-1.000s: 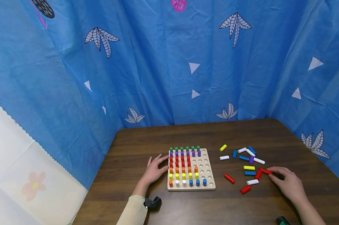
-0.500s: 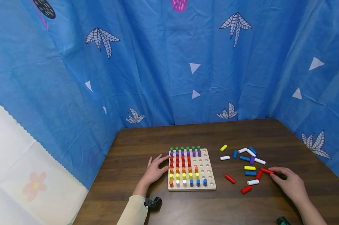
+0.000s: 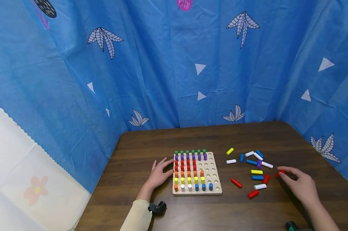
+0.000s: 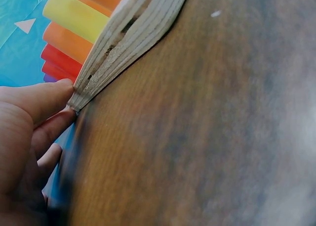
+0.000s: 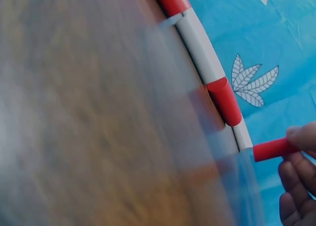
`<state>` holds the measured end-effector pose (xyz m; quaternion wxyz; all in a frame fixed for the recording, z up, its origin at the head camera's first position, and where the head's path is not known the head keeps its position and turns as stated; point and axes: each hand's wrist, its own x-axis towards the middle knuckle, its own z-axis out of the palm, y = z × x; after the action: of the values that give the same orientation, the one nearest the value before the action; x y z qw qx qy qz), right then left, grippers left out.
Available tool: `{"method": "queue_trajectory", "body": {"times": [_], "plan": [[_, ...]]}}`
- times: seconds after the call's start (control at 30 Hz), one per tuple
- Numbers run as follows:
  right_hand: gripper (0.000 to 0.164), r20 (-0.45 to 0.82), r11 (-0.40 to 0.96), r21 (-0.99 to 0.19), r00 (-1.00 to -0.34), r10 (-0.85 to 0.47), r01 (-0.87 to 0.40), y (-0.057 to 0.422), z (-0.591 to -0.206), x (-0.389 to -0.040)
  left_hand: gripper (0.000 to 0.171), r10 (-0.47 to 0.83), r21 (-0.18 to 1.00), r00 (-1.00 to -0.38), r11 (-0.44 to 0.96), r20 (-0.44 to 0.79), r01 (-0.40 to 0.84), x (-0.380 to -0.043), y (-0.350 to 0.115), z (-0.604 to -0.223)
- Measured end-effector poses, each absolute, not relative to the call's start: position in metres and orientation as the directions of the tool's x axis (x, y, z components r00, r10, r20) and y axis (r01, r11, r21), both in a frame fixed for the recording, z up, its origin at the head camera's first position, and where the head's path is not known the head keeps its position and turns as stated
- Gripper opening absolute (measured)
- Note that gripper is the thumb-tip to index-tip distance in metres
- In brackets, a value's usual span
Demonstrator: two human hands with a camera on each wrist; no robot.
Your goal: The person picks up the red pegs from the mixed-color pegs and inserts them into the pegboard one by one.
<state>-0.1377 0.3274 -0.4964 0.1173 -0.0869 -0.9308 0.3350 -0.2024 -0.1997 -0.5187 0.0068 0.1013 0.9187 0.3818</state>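
A pale wooden pegboard (image 3: 218, 192) stands on the table, its left part filled with upright rows of green, purple, red, orange, yellow, white and blue pegs. Against its left edge rests my left hand (image 3: 157, 177), fingers spread and lightly bent; in the left wrist view the thumb and a finger touch the board's side. To the right, my right hand (image 3: 302, 187) pinches a red peg (image 5: 271, 149) between thumb and fingers. Loose pegs lie just left of that hand, among them another red peg (image 3: 266, 179) and a white peg (image 3: 260, 186).
More loose pegs lie between board and right hand: a yellow peg (image 3: 230, 151), a red peg (image 3: 236, 183), a purple peg (image 3: 259, 164) and several blue and white ones. A brown wooden table (image 3: 145, 144) carries everything. Blue curtain (image 3: 162, 64) hangs around its back and sides.
The red peg in my right hand has come away from the red peg beside it and turned, now mostly covered by the fingers. My left hand stays at the board.
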Motion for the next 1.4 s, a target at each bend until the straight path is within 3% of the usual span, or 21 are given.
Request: {"method": "queue_trajectory", "body": {"times": [0.27,0.5,1.4], "plan": [[0.038,0.246,0.786,-0.618,-0.944,0.218,0.020,0.321,-0.486,-0.138,0.049,0.193,0.704,-0.979,0.686,0.065,0.182,-0.202,-0.199,-0.518],[0.032,0.314,0.735,-0.675,-0.927,0.205,-0.066,0.308,-0.479,-0.141,0.049,0.185,0.701,-0.981,0.691,0.062,0.174,-0.202,-0.199,-0.518],[0.032,0.297,0.698,-0.698,-0.951,0.083,-0.157,0.249,-0.461,-0.158,0.049,0.199,0.697,-0.977,0.691,0.070,0.191,-0.203,-0.200,-0.519]]}}
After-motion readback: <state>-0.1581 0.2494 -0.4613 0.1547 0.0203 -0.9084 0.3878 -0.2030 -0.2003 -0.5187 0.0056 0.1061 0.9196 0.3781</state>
